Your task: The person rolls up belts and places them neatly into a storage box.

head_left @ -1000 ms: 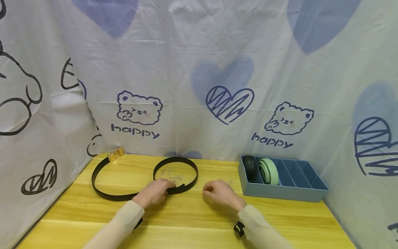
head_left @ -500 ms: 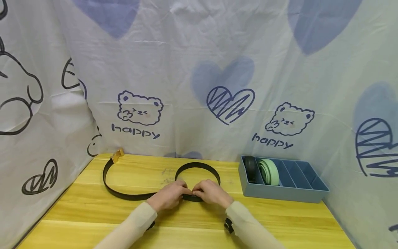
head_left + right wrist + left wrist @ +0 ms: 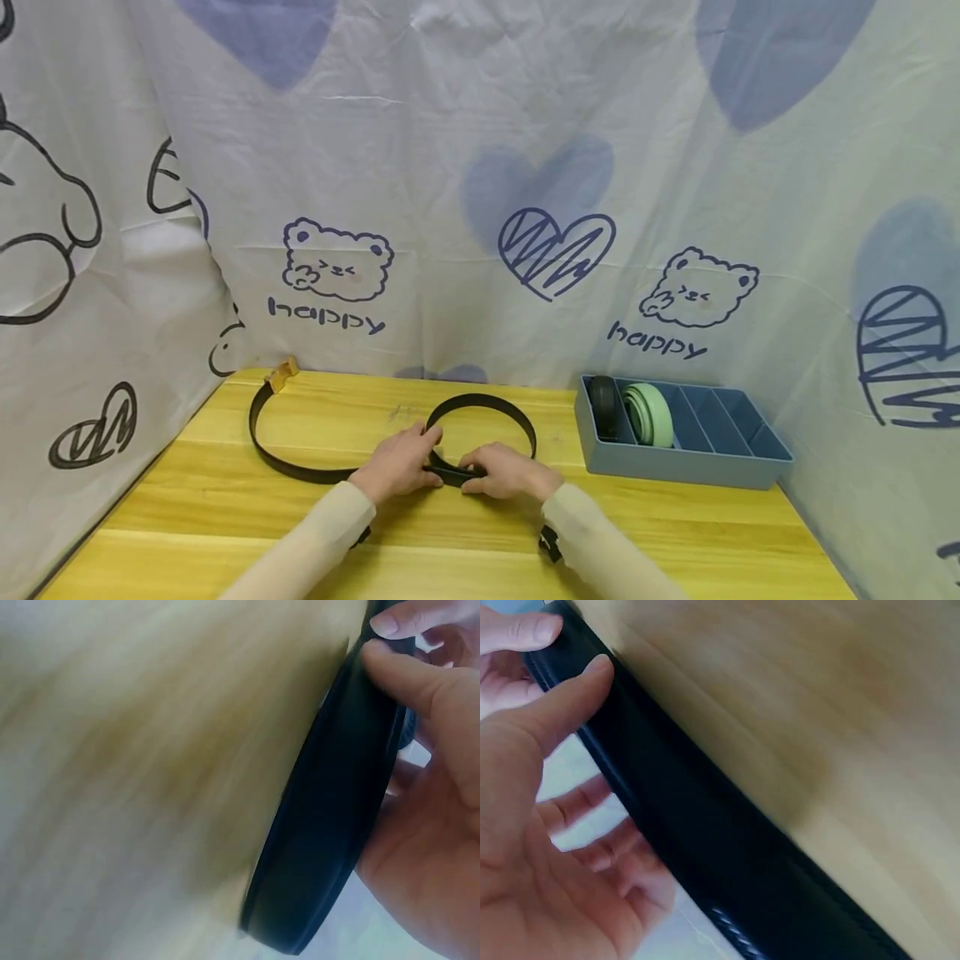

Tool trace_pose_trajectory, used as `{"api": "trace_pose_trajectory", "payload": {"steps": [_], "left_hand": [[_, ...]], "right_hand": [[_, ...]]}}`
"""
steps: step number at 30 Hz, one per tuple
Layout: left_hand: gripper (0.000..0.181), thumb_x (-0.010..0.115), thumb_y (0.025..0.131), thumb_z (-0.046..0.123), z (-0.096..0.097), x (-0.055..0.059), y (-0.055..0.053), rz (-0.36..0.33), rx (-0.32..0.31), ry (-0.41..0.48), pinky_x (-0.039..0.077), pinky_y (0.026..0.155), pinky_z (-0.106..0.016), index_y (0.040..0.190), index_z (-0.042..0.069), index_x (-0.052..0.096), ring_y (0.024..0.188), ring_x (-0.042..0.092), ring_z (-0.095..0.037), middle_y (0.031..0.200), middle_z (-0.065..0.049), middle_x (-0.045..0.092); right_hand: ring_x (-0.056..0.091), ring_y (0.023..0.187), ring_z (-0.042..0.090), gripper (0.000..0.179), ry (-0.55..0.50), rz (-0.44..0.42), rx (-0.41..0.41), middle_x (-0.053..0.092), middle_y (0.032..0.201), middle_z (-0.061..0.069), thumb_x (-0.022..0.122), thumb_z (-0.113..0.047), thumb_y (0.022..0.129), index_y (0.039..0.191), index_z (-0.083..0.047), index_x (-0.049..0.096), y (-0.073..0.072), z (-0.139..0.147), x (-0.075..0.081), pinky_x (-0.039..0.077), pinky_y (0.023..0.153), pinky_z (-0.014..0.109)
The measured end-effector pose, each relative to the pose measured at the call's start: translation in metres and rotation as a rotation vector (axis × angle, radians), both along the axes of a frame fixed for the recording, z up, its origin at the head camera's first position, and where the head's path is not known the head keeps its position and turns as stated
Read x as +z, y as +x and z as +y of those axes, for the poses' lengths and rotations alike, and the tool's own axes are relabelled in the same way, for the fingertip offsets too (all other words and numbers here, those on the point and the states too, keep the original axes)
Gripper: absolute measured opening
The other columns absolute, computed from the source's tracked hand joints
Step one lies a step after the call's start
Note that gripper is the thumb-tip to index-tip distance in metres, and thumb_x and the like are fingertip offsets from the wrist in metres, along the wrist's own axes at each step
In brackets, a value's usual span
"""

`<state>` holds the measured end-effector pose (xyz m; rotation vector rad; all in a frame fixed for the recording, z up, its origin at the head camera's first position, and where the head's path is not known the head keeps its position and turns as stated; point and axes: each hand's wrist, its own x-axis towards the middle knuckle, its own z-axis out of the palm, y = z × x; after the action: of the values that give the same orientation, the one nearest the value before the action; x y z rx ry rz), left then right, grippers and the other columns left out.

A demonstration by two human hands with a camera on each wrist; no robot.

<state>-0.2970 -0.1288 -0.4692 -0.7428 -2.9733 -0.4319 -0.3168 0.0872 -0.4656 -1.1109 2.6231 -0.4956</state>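
Note:
A black belt (image 3: 300,472) stands on its edge on the wooden table, its right part curved into a round loop and its gold buckle (image 3: 282,374) at the far left end. At the near side of the loop, my left hand (image 3: 399,463) pinches the strap between thumb and fingers. The left wrist view shows that thumb on the near face of the belt (image 3: 705,802), fingers behind it. Just to the right, my right hand (image 3: 510,472) grips the loop's front too, its thumb on the belt (image 3: 330,795) in the right wrist view. The strap's tip is hidden by the fingers.
A blue-grey divided box (image 3: 682,462) stands at the right of the table (image 3: 187,517). In its left compartments are a rolled black belt (image 3: 603,407) and a rolled mint-green belt (image 3: 649,414). A printed cloth (image 3: 450,192) hangs behind and at both sides.
The right hand has moved left onto the strap. The left hand and the belt's loop have shifted right, and the loop's front is now held by both hands.

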Motion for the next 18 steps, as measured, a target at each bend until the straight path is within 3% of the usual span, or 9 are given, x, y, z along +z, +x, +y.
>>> {"api": "trace_pose_trajectory", "payload": {"steps": [4, 7, 9, 11, 13, 15, 18], "left_hand": [[0.06, 0.074, 0.085, 0.046, -0.015, 0.004, -0.006, -0.094, 0.041, 0.085, 0.053, 0.083, -0.047, 0.13, 0.012, 0.056, 0.098, 0.064, -0.03, 0.121, -0.015, 0.062], [0.055, 0.069, 0.09, 0.046, -0.036, 0.013, -0.013, -0.093, 0.159, 0.115, 0.052, 0.085, -0.05, 0.128, 0.007, 0.061, 0.102, 0.064, -0.031, 0.121, -0.015, 0.065], [0.047, 0.067, 0.092, 0.039, -0.057, 0.019, -0.02, -0.083, 0.257, 0.097, 0.054, 0.079, -0.05, 0.123, 0.004, 0.062, 0.097, 0.066, -0.032, 0.116, -0.016, 0.067], [0.042, 0.067, 0.093, 0.032, -0.08, 0.023, -0.026, -0.072, 0.361, 0.059, 0.054, 0.068, -0.049, 0.121, 0.001, 0.06, 0.087, 0.065, -0.034, 0.11, -0.021, 0.067], [0.045, 0.067, 0.093, 0.025, -0.102, 0.025, -0.031, -0.073, 0.46, 0.038, 0.052, 0.06, -0.05, 0.125, -0.004, 0.054, 0.078, 0.063, -0.037, 0.111, -0.03, 0.06], [0.049, 0.065, 0.094, 0.02, -0.121, 0.024, -0.036, -0.079, 0.547, 0.044, 0.049, 0.055, -0.052, 0.129, -0.007, 0.045, 0.073, 0.06, -0.043, 0.115, -0.038, 0.049], [0.06, 0.061, 0.094, 0.014, -0.142, 0.021, -0.039, -0.115, 0.618, 0.065, 0.047, 0.053, -0.055, 0.139, -0.012, 0.031, 0.071, 0.057, -0.047, 0.12, -0.046, 0.037]], "right_hand": [[0.042, 0.075, 0.01, 0.013, 0.098, 0.254, -0.076, 0.054, 0.085, -0.006, 0.073, -0.027, 0.089, 0.099, -0.02, 0.077, 0.006, 0.0, 0.002, 0.035, 0.068, 0.024], [0.045, 0.076, 0.013, 0.011, 0.134, 0.377, -0.203, 0.051, 0.087, -0.001, 0.076, -0.023, 0.086, 0.096, -0.02, 0.079, 0.01, 0.007, 0.003, 0.04, 0.066, 0.028], [0.051, 0.076, 0.015, 0.009, 0.103, 0.348, -0.259, 0.054, 0.089, 0.003, 0.076, -0.024, 0.087, 0.092, -0.017, 0.078, 0.01, 0.015, 0.003, 0.045, 0.066, 0.031], [0.051, 0.063, 0.014, 0.022, 0.034, 0.229, -0.303, 0.057, 0.078, 0.002, 0.07, -0.032, 0.091, 0.08, -0.014, 0.076, 0.009, 0.022, 0.003, 0.045, 0.057, 0.03], [0.044, 0.052, 0.012, 0.041, -0.042, 0.123, -0.351, 0.052, 0.061, -0.002, 0.063, -0.04, 0.095, 0.065, -0.013, 0.068, 0.007, 0.029, 0.003, 0.04, 0.052, 0.028], [0.036, 0.044, 0.011, 0.051, -0.105, 0.084, -0.399, 0.041, 0.048, -0.005, 0.06, -0.043, 0.096, 0.054, -0.015, 0.057, 0.003, 0.035, 0.002, 0.033, 0.047, 0.025], [0.035, 0.044, 0.011, 0.041, -0.134, 0.078, -0.54, 0.038, 0.052, -0.003, 0.067, -0.034, 0.093, 0.064, -0.009, 0.054, -0.001, 0.042, 0.0, 0.03, 0.046, 0.024]]}}
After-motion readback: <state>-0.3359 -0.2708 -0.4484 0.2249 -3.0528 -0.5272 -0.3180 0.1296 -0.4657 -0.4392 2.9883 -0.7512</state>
